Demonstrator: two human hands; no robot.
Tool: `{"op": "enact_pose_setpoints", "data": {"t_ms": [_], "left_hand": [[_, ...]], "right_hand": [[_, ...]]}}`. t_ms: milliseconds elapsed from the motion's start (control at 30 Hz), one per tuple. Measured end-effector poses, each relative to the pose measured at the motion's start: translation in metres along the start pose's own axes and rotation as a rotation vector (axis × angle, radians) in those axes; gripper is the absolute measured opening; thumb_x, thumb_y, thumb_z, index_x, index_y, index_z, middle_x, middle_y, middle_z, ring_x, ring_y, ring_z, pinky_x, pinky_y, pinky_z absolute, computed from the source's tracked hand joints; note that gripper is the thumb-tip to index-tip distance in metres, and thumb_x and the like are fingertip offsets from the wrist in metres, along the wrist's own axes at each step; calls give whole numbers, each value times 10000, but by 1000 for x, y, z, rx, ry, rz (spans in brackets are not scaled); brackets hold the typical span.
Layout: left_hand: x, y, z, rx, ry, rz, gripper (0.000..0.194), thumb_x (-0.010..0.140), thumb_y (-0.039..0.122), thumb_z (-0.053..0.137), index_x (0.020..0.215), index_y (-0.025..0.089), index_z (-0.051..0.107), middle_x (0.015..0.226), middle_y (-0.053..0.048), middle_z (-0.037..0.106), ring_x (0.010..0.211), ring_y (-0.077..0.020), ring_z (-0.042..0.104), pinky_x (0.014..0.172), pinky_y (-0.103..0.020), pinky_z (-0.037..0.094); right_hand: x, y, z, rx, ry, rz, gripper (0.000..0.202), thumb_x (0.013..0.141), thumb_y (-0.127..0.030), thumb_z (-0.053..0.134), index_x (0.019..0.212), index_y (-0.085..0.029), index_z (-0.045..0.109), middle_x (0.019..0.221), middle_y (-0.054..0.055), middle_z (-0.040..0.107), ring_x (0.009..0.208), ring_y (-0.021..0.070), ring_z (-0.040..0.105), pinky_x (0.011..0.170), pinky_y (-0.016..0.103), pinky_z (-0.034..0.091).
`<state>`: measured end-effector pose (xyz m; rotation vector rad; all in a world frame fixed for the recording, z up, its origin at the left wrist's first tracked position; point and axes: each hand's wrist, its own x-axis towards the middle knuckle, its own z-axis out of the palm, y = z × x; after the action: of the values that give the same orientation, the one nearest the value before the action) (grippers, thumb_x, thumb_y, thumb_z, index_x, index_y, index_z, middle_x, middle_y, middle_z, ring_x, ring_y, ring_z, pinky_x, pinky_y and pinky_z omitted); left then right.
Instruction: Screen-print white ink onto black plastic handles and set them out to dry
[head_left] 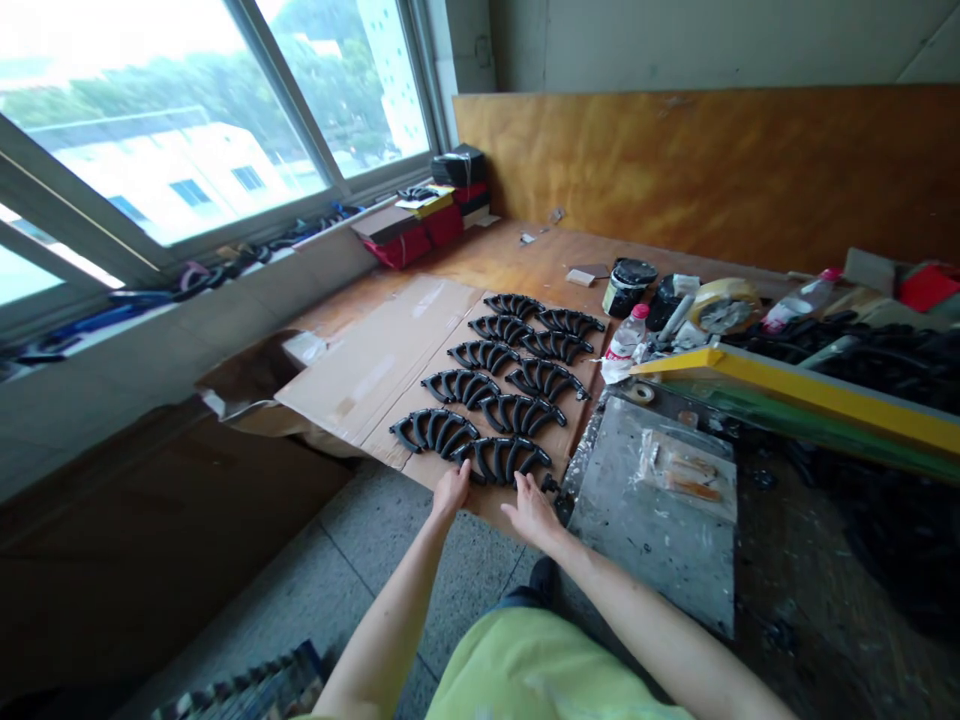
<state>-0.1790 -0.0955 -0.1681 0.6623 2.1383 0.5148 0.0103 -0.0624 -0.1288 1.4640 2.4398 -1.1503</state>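
Note:
Several black, glossy curved pieces lie side by side in fan-shaped rows on a flattened cardboard sheet (409, 320), in two columns. My left hand (452, 489) is at the sheet's front edge, by the left end of the nearest row of curved pieces (499, 458). Its thumb points up and its fingers are bent, so what they grip is hidden. At the same row, further right, my right hand (534, 512) has its thumb spread from the fingers, and the fingertips reach the lower ends of the pieces. Whether they touch is too small to tell.
Right of the sheet lies a grey, stained board (656, 540) with a plastic bag (686, 470). Behind it stand a bottle (628, 335), a black-smeared tub (628, 287) and a tape roll (724, 305). A yellow-edged frame (810, 385) juts in. Red boxes (409, 240) stand by the window.

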Motion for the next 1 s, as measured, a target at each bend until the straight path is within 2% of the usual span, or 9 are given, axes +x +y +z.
{"op": "enact_pose_setpoints", "data": {"t_ms": [133,267,433,533,600,700,800,900,1000], "left_hand": [[1,-2,0,-105,-40,15,588,923,601,234,748,164,588,531,-69,634,433,-172,565,452,-259,415],[-17,-34,2,-217,-30,8,587,920,619,235,733,170,565,467,-21,567,373,-136,482,407,-229,343],[-48,-107,-7,-364,24,-115,512,893,615,368,703,169,533,436,2,521,328,-109,419,395,-211,295],[-59,-146,-30,-473,62,-206,436,915,531,402,770,151,558,549,-25,599,397,-110,504,434,-209,368],[-56,-162,-53,-550,103,-246,377,929,469,413,847,140,578,694,-63,668,477,-115,572,491,-225,440],[-29,-170,-95,-672,177,-272,319,929,425,444,935,139,584,917,-111,708,578,-121,627,575,-253,508],[18,-165,-139,-799,248,-270,269,925,383,475,993,145,581,1011,-122,703,644,-126,651,630,-264,536],[76,-155,-187,-920,304,-249,268,925,365,487,1043,144,583,1026,-125,696,681,-129,664,670,-265,550],[135,-144,-238,-1019,355,-238,281,925,363,488,1068,148,599,978,-119,698,695,-141,678,684,-266,554]], "right_hand": [[-3,-1,-5,86,15,0,732,820,-245,618,1462,-51,327,1463,284,376,1328,310,445,1068,386,357],[-39,15,5,219,94,-98,565,802,-217,589,1352,-120,501,1384,181,518,1306,268,473,1055,360,384],[-82,45,60,559,64,67,376,757,-298,600,1118,-203,640,1133,93,669,875,216,670,682,295,537],[-94,52,96,834,82,265,417,700,-394,646,1052,-171,624,1057,112,662,645,155,627,479,243,477],[-96,50,110,1027,108,365,518,648,-449,693,1067,-163,585,1023,112,654,574,124,598,444,228,464],[-91,42,113,1281,178,465,667,583,-509,749,1108,-169,517,997,113,662,572,125,617,477,242,513],[-79,33,104,1398,272,510,648,509,-555,780,981,-180,544,950,121,682,637,163,665,544,273,569],[-60,20,93,1244,296,455,587,467,-633,724,902,-258,604,846,106,693,688,280,701,493,376,585],[-26,-7,78,994,237,343,601,511,-744,601,1058,-494,593,837,72,696,736,397,684,302,448,474]]}}
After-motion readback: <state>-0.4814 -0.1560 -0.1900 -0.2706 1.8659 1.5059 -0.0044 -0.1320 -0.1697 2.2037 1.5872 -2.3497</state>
